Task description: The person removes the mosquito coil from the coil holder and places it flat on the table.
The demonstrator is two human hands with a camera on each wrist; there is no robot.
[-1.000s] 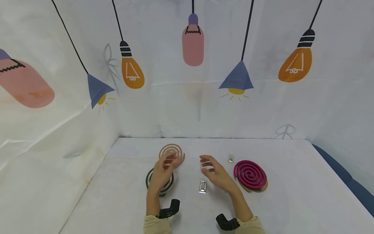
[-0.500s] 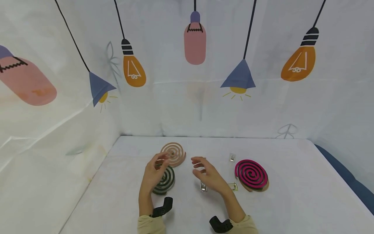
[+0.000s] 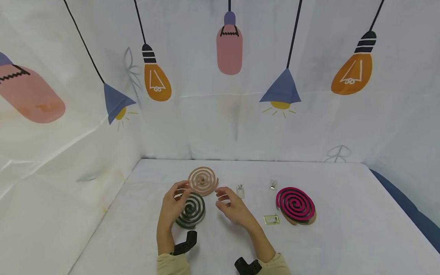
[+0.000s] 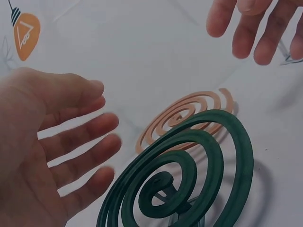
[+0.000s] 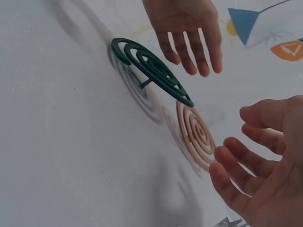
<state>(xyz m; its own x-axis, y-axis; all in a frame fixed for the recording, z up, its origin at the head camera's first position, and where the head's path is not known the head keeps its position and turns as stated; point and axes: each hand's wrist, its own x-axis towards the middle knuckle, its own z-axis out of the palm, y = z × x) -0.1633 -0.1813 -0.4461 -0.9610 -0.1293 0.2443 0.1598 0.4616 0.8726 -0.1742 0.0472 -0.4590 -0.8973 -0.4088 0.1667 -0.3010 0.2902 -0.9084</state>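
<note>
My left hand (image 3: 173,202), fingers loosely bent and holding nothing, hovers at the left edge of a dark green mosquito coil (image 3: 189,209). In the left wrist view this green coil (image 4: 244,161) rests raised on a small metal stand (image 4: 187,218). Behind it lies a tan mosquito coil (image 3: 203,180), also lifted off the table in the right wrist view. Over the table to the right of both coils is my right hand (image 3: 235,208), empty too, its fingers relaxed and pointing toward the left hand.
On the right lies a stack of coils (image 3: 295,205), magenta and dark green over tan. Between it and my right hand are a gold-coloured stand (image 3: 271,219) and a silver stand (image 3: 240,191). Another small stand (image 3: 273,185) lies farther back. Printed cloth (image 3: 213,126) hangs behind the white table (image 3: 326,248).
Both hands have moved left. The left hand has come off the tan coil, and both coils show more fully. The gold-coloured stand and a silver one have come into sight from behind the right hand.
</note>
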